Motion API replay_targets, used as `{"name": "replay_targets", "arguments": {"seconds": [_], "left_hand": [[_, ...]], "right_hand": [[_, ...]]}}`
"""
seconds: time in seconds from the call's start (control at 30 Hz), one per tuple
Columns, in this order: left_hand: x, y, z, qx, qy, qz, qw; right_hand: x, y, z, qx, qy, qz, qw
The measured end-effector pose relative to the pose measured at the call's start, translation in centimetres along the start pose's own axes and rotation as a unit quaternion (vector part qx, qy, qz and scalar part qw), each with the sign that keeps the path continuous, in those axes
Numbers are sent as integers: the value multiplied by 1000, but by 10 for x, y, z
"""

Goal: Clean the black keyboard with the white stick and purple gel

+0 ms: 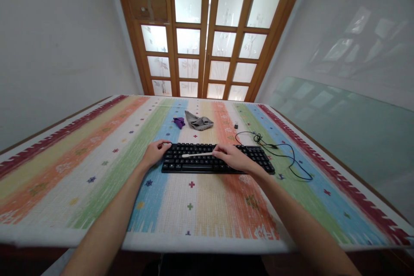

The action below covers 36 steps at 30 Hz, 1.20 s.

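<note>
A black keyboard [200, 164] lies across the middle of a table covered by a striped, many-coloured cloth [97, 168]. My left hand [155, 152] rests on the keyboard's left end with its fingers curled over the edge. My right hand [233, 157] lies over the keys right of centre, closed on a thin white stick-like tool [196, 155] that points left along the keys.
A crumpled grey cloth [199, 121] and a small purple item [179, 121] lie behind the keyboard. The keyboard's black cable [284, 155] loops to the right, with a small dark piece [236, 126] beyond it. Wooden glass-paned doors [207, 34] stand behind the table.
</note>
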State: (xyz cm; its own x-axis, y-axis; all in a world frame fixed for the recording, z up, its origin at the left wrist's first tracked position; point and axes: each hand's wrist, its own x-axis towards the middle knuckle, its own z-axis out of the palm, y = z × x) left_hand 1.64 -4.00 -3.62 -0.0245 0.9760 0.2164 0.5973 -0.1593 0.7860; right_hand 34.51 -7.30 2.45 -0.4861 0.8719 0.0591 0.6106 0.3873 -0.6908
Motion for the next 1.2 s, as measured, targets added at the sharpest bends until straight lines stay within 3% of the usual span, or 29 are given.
{"name": "replay_targets", "arguments": {"seconds": [0.33, 0.6, 1.2], "left_hand": [[5, -1, 3, -66, -4, -11, 998], [5, 0, 2, -62, -5, -2, 998], [5, -1, 3, -61, -4, -6, 998]], "right_hand": [[41, -44, 49, -62, 9, -8, 998], [54, -50, 70, -118, 8, -10, 993], [43, -48, 63, -209, -14, 32, 977]]}}
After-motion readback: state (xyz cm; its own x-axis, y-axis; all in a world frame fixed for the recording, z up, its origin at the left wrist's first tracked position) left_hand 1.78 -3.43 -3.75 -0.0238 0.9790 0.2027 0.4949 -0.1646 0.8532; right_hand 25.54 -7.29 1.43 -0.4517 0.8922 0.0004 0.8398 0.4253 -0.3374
